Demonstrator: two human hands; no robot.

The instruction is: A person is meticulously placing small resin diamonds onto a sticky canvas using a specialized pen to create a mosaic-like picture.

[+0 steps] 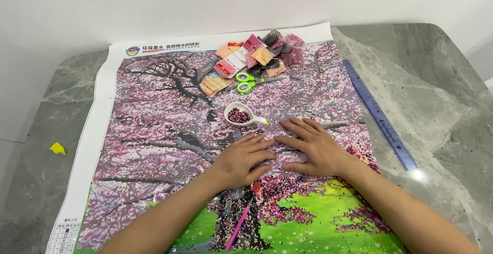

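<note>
A large diamond-painting canvas [154, 130] of a pink blossom tree over green grass lies flat on a grey marble table [436, 79]. My left hand [241, 159] and my right hand [313, 146] both rest palm-down on the canvas near its middle, fingers spread, fingertips almost meeting. Neither hand holds anything. A small white tray [241, 115] with dark pink beads sits just beyond my hands. A pink applicator pen [239, 226] lies on the canvas beneath my left forearm.
Several small bead packets [257, 59] are piled at the canvas's far edge, with green-handled scissors [246, 82] beside them. A blue ruler [380, 113] lies on the table right of the canvas. A yellow scrap [57, 148] sits at the left. A white wall stands behind.
</note>
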